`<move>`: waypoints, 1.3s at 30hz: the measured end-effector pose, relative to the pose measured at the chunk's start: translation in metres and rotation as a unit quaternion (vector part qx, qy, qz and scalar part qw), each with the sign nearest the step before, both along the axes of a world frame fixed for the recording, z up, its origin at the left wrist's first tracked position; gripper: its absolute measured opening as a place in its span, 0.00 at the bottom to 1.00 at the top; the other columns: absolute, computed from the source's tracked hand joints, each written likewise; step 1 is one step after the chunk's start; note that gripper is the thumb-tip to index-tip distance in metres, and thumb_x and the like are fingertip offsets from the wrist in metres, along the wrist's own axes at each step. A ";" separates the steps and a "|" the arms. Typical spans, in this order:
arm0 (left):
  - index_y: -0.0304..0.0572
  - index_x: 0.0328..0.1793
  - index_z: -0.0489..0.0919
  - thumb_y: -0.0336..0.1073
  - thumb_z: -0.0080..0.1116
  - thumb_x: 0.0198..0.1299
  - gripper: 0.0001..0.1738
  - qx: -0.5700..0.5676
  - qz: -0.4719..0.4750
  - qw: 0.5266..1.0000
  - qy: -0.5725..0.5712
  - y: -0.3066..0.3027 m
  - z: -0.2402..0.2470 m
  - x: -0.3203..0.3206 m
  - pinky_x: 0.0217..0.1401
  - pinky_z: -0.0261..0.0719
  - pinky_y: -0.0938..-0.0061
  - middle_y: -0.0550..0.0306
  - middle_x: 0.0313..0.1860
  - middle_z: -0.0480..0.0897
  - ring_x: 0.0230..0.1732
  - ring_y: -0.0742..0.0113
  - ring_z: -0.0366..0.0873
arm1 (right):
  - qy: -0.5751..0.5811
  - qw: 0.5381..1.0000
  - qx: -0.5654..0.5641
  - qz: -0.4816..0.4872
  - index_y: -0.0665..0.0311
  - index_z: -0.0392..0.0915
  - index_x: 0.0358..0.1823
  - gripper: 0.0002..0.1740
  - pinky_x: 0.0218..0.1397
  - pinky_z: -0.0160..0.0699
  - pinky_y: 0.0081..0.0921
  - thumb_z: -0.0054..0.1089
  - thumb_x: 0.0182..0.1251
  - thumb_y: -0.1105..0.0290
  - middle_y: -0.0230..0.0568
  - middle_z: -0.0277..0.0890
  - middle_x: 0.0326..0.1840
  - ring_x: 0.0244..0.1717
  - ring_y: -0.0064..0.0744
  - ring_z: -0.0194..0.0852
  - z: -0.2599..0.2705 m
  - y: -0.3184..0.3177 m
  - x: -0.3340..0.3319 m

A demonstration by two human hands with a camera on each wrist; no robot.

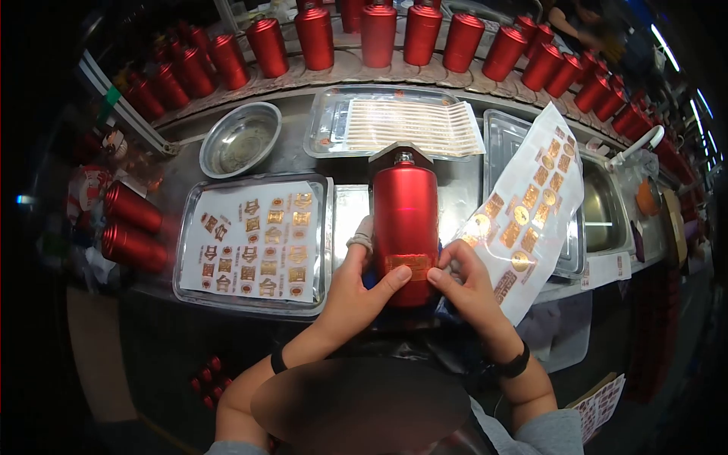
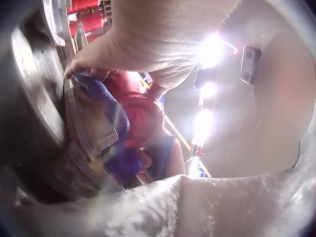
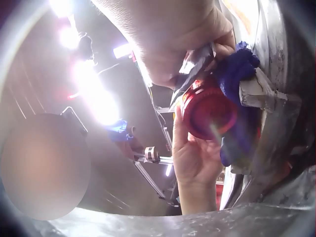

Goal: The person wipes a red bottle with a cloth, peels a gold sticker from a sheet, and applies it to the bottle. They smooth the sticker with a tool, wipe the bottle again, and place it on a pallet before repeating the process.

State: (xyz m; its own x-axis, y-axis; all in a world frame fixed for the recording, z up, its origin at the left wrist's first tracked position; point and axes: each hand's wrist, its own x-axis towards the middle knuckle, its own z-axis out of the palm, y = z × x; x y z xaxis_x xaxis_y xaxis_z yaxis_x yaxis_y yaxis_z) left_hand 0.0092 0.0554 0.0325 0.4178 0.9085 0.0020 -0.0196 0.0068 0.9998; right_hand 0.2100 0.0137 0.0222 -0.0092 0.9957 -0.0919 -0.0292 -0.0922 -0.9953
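A red metallic bottle (image 1: pixel 406 201) stands in front of the person, its neck pointing away, with a gold label (image 1: pixel 410 266) across its lower part. The left hand (image 1: pixel 350 297) grips the bottle's left side, its thumb lying on the label. At the label's right end, the right hand (image 1: pixel 474 288) has its thumb on the edge and its fingers curled. A thin flat piece (image 3: pixel 196 69) shows between right thumb and fingers in the right wrist view. Seen from below, the bottle's round base (image 2: pixel 140 121) is beside a blue cloth (image 2: pixel 101 94) in the left wrist view.
Left is a tray (image 1: pixel 179 258) bearing a sheet of gold characters, with a metal bowl (image 1: pixel 241 139) behind. Another tray (image 1: pixel 322 114) holds a striped sheet. A gold sticker sheet (image 1: pixel 542 250) lies right, near a sink (image 1: pixel 603 201). Red bottles (image 1: pixel 315 38) line the back; two lie left.
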 end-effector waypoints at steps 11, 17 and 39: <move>0.26 0.81 0.47 0.35 0.63 0.66 0.46 -0.019 -0.018 0.997 -0.067 0.003 -0.010 -0.012 0.81 0.51 0.65 0.39 0.79 0.56 0.81 0.55 0.53 | 0.093 0.985 -0.022 -0.147 0.65 0.68 0.52 0.18 0.45 0.79 0.17 0.63 0.61 0.80 0.36 0.74 0.42 0.44 0.19 0.76 0.042 -0.013 -0.001; 0.24 0.80 0.46 0.36 0.64 0.66 0.47 -0.010 -0.017 0.997 -0.068 0.002 -0.010 -0.011 0.81 0.51 0.64 0.36 0.79 0.57 0.81 0.54 0.53 | -0.271 0.935 0.198 -0.112 0.68 0.76 0.46 0.15 0.42 0.77 0.23 0.68 0.58 0.78 0.41 0.78 0.39 0.40 0.28 0.79 0.051 -0.008 -0.026; 0.24 0.79 0.51 0.33 0.61 0.65 0.43 -0.011 -0.014 0.992 -0.128 0.008 -0.029 -0.021 0.80 0.56 0.65 0.36 0.79 0.58 0.80 0.54 0.56 | -0.375 0.895 0.241 0.004 0.67 0.81 0.41 0.14 0.40 0.76 0.25 0.70 0.51 0.81 0.43 0.81 0.34 0.36 0.34 0.81 0.081 0.015 -0.033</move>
